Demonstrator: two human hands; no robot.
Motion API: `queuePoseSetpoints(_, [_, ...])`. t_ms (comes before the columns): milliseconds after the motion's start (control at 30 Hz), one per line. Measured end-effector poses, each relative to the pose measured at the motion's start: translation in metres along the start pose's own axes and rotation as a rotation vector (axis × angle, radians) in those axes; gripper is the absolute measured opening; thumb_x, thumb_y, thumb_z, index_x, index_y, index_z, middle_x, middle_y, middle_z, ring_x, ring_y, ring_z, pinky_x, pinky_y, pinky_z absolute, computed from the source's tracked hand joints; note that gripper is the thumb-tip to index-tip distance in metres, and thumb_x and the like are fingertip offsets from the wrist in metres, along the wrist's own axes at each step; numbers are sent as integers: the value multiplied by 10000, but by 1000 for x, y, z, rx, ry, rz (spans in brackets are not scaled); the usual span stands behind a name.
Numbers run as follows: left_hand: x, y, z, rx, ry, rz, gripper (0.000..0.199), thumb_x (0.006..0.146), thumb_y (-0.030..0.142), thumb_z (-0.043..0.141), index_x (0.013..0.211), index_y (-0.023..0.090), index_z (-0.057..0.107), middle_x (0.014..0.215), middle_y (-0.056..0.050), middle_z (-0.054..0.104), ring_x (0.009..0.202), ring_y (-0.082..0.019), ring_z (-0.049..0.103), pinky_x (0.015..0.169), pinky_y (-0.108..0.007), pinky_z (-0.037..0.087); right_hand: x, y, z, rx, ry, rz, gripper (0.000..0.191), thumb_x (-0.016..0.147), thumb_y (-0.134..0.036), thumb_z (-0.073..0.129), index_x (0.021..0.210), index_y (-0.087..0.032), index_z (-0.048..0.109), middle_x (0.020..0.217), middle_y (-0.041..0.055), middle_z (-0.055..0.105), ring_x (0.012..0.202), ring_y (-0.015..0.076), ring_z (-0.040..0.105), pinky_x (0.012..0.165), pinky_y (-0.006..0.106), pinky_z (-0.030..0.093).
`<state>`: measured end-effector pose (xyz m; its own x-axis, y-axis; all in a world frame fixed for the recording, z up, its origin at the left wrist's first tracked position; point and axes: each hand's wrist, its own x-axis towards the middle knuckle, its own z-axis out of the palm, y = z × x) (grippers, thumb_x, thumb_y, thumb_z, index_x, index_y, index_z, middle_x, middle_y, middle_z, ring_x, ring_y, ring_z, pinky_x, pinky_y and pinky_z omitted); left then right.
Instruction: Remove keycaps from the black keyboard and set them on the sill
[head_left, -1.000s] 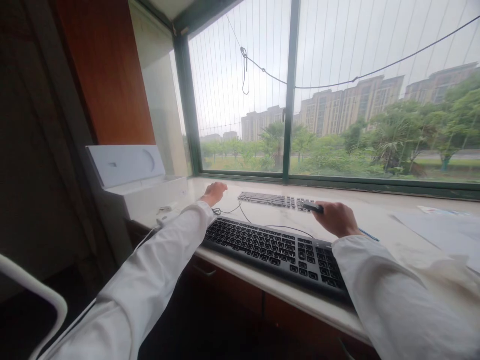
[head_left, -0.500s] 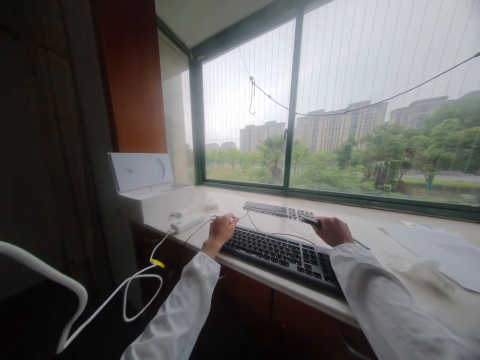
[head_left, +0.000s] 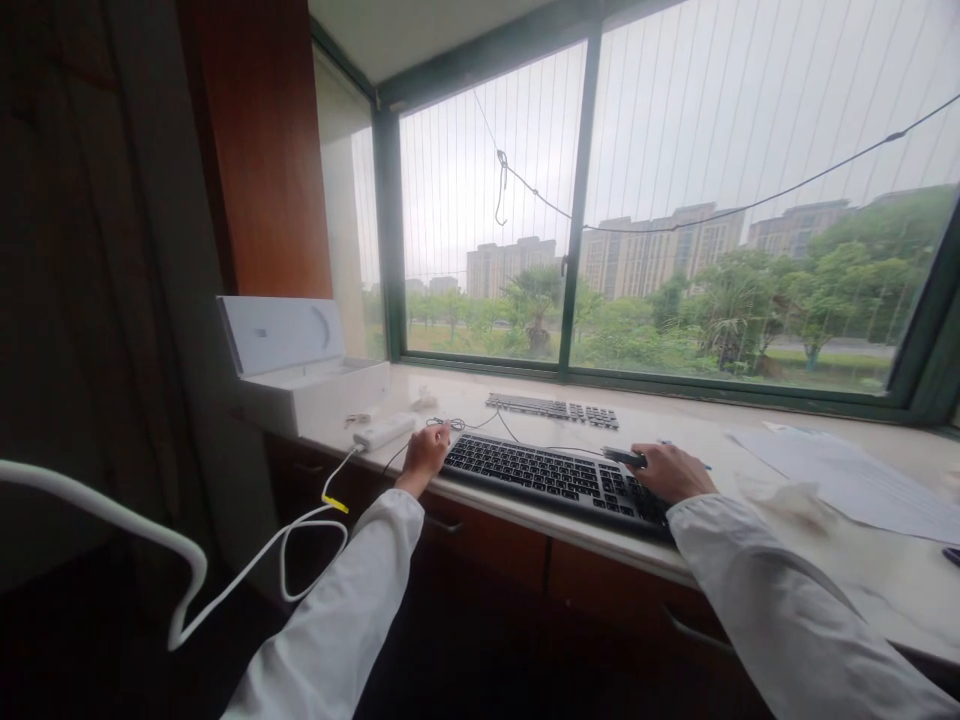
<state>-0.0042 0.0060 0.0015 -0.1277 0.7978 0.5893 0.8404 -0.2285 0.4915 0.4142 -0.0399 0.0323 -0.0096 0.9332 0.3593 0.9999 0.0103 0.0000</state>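
A black keyboard lies along the front edge of the white counter. My left hand is closed at its left end, fingers curled round the corner. Above the number keys, my right hand grips a short black tool, which points left; its exact kind is unclear. Part of the number block is hidden under this hand. Behind the keyboard lies a thin grey keyboard-shaped panel. A dark cable runs between the two.
An open white box stands at the left by the window. In front of it lie a white power strip and its cord, which hangs over the edge. Papers and crumpled tissue are at the right.
My right hand has brought the black tool from beside the grey panel's right end to above the keyboard's number keys. My left hand stays at the left end. The view has shifted slightly.
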Motion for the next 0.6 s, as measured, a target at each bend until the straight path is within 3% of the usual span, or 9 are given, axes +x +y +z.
queuePoseSetpoints(200, [-7,-1,-5,-16,84,-23,587,995,432,232,626,211,631,665,-49,695,716,-198,658,754,-292,418,-14,20,0,-36,50,146,358,859,-457,459,1018,-243,697,966,134,711,795,287,648,606,338,362])
queuePoseSetpoints(467, [-9,-1,-11,12,83,-34,568,990,416,248,609,213,618,667,-52,692,716,-195,652,726,-283,418,-45,31,7,-65,410,288,369,885,-473,459,977,-215,707,749,132,697,649,252,614,582,321,302])
queuePoseSetpoints(600, [-10,-2,-11,39,96,-32,563,993,401,246,597,207,596,664,-69,681,692,-193,637,711,-286,419,-42,29,11,-75,345,233,353,880,-441,477,1012,-217,716,766,125,709,674,254,627,595,317,321])
